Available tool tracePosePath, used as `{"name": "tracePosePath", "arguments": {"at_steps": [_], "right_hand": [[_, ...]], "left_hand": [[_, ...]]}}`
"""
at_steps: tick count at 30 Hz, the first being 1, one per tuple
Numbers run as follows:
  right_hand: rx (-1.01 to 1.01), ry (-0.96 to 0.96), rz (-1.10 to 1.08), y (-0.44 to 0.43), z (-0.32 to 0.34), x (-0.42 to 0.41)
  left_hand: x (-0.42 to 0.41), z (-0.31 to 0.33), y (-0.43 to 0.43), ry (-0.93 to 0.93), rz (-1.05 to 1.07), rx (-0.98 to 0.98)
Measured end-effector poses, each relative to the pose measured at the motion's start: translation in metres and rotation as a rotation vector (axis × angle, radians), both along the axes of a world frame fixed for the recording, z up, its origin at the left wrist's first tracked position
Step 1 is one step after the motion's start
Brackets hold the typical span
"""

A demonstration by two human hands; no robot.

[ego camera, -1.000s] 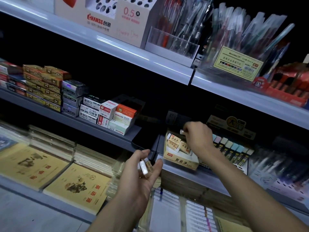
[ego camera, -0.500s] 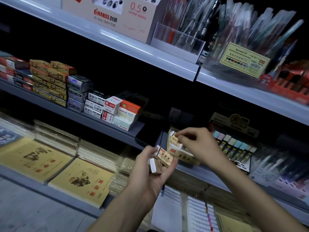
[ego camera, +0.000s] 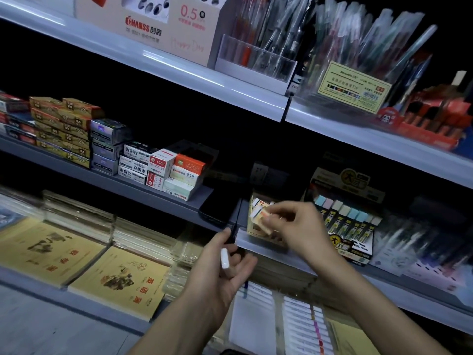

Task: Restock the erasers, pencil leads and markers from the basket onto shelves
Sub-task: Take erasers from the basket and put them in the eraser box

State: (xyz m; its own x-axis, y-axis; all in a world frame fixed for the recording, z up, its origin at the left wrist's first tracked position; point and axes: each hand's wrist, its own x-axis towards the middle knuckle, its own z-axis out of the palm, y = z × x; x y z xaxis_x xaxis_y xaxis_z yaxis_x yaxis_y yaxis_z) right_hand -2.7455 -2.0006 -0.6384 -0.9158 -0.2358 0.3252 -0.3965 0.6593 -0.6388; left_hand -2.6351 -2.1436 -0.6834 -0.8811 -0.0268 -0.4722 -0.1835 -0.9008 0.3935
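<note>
Head view: small rectangular eraser (ego camera: 260, 218) between fingers (ego camera: 282, 210)

My feed is dim overall. Light comes from above, streaking glare along the top shelf lip (ego camera: 158, 60), while the recesses behind the boxes (ego camera: 158, 165) go pure black. The right hand (ego camera: 297, 226) and the eraser (ego camera: 261, 219) it pinches are motion-smeared. Notebooks (ego camera: 23, 201) at the left edge and pens (ego camera: 419, 242) at lower right blur and bend with the wide lens.
</note>
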Motion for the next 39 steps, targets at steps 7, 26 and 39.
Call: {"name": "tracePosePath", "arguments": {"at_steps": [7, 26, 39], "right_hand": [[0.459, 0.391, -0.164, -0.018, -0.002, -0.089], [0.091, -0.002, 0.009, -0.01, 0.01, -0.007], [-0.215, -0.39, 0.19, 0.007, 0.009, 0.045]], "left_hand": [[-0.003, 0.002, -0.007, 0.043, -0.006, 0.028], [-0.015, -0.003, 0.005, 0.168, -0.082, -0.165], [-0.013, -0.008, 0.014, 0.251, -0.142, -0.196]]}}
